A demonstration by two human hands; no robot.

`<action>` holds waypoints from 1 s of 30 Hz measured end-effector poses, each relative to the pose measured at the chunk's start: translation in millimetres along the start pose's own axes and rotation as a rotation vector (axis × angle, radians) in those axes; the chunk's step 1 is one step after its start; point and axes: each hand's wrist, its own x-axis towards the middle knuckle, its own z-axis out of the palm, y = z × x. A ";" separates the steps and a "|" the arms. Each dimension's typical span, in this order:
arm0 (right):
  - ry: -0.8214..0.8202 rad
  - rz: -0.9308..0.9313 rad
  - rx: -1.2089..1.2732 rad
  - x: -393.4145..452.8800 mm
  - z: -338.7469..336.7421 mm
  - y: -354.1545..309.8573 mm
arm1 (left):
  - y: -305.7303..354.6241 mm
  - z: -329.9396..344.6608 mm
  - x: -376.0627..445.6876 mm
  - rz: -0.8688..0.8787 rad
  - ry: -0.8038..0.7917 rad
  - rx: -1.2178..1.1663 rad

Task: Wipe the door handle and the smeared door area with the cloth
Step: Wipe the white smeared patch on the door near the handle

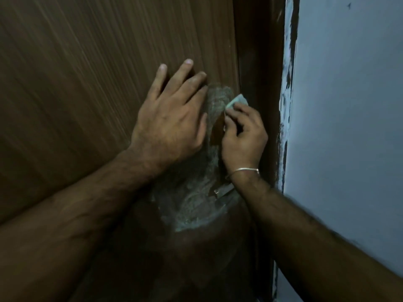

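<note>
Cloth [236, 100], looking soft and light, is bunching in the curled fingers of the right hand [243, 136] against the smeared door area [196, 205] while the left hand [172, 114] is bracing, fingers spread flat, on the door [87, 73].

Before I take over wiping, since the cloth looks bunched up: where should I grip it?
Probably take the cloth by its bunched lower part, where the right hand pinches it now, coming from the frame side. Only a pale folded corner shows above the fingers, lying against the smeared door; that end should stay free to wipe.
</note>
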 end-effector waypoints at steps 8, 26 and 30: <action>0.048 0.034 0.096 19.9 7.7 -19.8 | -24.6 2.9 0.8 0.109 0.036 0.101; -0.111 -0.041 0.080 5.4 17.4 -47.9 | -50.9 -15.1 -3.2 0.188 0.027 0.011; -0.037 0.137 0.082 12.1 1.1 -32.7 | -52.2 -21.4 -5.8 0.203 -0.017 0.023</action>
